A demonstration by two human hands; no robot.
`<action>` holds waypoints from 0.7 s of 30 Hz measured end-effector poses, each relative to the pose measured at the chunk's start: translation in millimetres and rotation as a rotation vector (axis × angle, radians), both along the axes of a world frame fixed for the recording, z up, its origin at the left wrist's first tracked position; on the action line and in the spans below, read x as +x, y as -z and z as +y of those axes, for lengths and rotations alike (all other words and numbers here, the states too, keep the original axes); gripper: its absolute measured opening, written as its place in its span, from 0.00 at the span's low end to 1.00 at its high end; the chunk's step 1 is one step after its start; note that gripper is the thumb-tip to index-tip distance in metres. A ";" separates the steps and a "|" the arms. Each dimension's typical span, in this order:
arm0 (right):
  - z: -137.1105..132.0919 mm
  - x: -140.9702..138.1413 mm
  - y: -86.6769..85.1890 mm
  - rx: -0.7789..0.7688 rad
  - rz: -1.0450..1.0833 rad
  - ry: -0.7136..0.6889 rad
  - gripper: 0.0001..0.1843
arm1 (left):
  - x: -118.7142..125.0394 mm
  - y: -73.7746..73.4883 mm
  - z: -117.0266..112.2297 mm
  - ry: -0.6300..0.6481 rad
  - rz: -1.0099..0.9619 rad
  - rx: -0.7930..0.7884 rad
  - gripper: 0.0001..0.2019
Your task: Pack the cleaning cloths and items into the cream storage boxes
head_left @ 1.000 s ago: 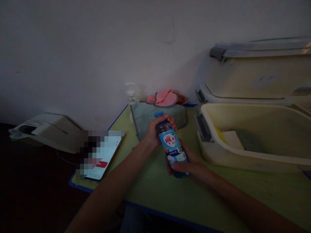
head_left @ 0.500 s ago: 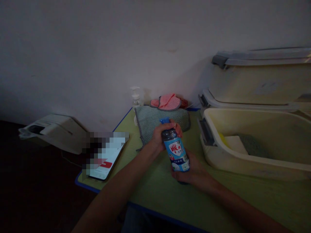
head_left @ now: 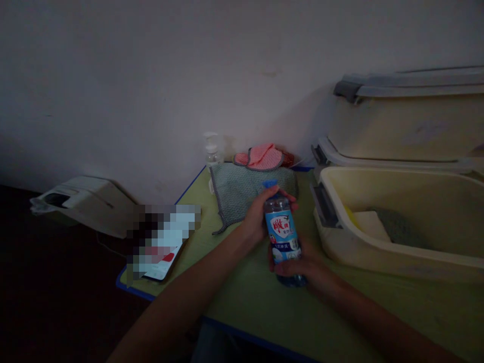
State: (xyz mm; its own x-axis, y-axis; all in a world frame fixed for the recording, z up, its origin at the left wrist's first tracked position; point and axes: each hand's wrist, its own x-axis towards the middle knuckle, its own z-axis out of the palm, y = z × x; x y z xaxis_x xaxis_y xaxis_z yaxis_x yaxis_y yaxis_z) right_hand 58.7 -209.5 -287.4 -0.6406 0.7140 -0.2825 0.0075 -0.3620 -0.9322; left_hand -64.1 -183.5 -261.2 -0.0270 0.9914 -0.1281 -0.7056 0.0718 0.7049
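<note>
Bottle point(head_left: 282, 232) upright just above table point(head_left: 242, 292), clasped at both ends. Right hand point(head_left: 302, 264) closed round base, probably bearing weight. Left hand point(head_left: 259, 214) closed round neck below blue cap point(head_left: 269, 184), probably steadying. Grey cloth point(head_left: 238, 194) just beyond left hand. Cream tub point(head_left: 378, 257) right of grip.

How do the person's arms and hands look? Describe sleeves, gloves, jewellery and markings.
Both forearms are bare as far as the frame shows, with no sleeves. The left hand and right hand wear no gloves. No watch, bracelet or ring shows, though dim light could hide small details.
</note>
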 end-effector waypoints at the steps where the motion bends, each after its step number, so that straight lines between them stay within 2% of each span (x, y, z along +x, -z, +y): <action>1: -0.3 -1.4 0.1 0.031 -0.013 0.035 0.18 | 2.1 0.0 -0.3 -0.011 0.034 -0.003 0.08; 5: -3.4 -5.8 -1.4 0.070 -0.035 0.083 0.18 | 4.0 1.4 -3.1 0.029 0.076 0.043 0.11; 10: -4.1 -3.6 -4.1 -0.039 0.031 -0.055 0.22 | -3.0 4.1 -4.7 0.146 0.028 0.185 0.12; 15: -0.4 1.7 -3.3 -0.068 0.067 -0.171 0.19 | -5.3 5.6 -4.3 0.277 -0.015 0.302 0.12; 21: 2.7 5.2 -2.5 -0.094 0.119 -0.214 0.19 | -7.8 6.8 -4.4 0.246 -0.066 0.284 0.09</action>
State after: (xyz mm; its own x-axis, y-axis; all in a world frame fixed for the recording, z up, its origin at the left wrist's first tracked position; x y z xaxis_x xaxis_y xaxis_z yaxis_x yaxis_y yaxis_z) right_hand 63.9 -206.8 -284.8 -0.8070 0.5330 -0.2542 -0.0149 -0.4488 -0.8935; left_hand -71.9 -187.9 -268.1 0.2153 0.9635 0.1592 -0.7364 0.0531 0.6745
